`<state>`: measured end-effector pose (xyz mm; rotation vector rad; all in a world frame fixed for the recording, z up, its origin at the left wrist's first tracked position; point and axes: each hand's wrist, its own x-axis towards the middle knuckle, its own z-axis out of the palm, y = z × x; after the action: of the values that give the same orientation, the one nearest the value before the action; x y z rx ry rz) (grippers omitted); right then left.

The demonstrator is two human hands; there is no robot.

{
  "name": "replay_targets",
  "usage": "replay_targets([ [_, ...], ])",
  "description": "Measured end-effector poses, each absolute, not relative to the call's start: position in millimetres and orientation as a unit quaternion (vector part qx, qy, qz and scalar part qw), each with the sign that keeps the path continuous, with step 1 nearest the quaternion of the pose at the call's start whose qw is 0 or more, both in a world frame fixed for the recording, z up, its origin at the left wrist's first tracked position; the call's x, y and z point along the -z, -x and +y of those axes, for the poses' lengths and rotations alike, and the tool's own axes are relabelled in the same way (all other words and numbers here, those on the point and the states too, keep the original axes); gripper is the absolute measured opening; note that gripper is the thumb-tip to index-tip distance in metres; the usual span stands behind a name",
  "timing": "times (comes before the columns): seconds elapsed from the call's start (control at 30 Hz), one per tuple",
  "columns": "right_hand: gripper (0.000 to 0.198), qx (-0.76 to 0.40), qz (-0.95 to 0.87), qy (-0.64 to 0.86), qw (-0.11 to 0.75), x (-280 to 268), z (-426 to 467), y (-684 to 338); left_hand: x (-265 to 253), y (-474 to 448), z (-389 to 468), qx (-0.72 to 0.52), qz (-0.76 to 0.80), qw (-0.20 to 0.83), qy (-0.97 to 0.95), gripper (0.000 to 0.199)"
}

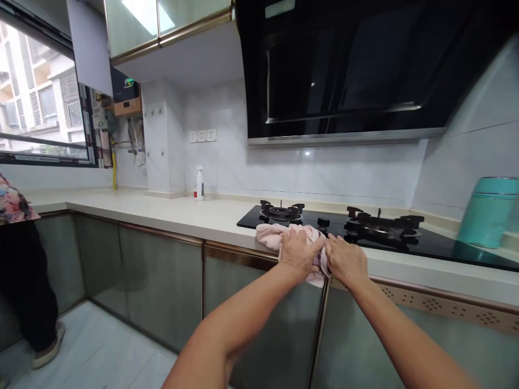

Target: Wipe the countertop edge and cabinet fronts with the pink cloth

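Note:
A pale pink cloth (268, 234) lies bunched over the front edge of the black gas stove (252, 217) and the counter. My left hand (299, 253) presses on top of the cloth, its fingers bent into the folds. Just to its right, my right hand (346, 260) has its fingers closed at the cloth's right end, where a darker patterned part shows. Part of the cloth hangs down in front of the cabinet. Behind my hands are the left burner (281, 210), a black knob (323, 222) and the right burner (381, 227).
A turquoise container (488, 212) stands at the stove's right end. A white spray bottle (200, 185) is by the back wall, with a small red item (195, 193) beside it. The range hood (344, 70) overhangs the stove. Another person (26, 275) stands at the far left.

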<state>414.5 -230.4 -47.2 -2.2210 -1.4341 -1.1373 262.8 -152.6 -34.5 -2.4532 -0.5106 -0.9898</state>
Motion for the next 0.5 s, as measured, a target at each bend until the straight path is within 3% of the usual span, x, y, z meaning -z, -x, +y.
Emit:
replay_targets([
  [0.2, 0.053, 0.413, -0.492, 0.753, 0.141, 55, -228, -424, 32, -226, -106, 0.307, -0.088, 0.276, 0.907, 0.077],
  [0.37, 0.055, 0.405, -0.488, 0.753, 0.175, 55, -226, -423, 14, -143, -48, 0.262, -0.157, 0.239, 0.922, 0.08],
  [0.5, 0.053, 0.413, -0.483, 0.745, 0.202, 54, -225, -421, -5, -81, -10, 0.223, -0.288, 0.195, 0.911, 0.105],
])
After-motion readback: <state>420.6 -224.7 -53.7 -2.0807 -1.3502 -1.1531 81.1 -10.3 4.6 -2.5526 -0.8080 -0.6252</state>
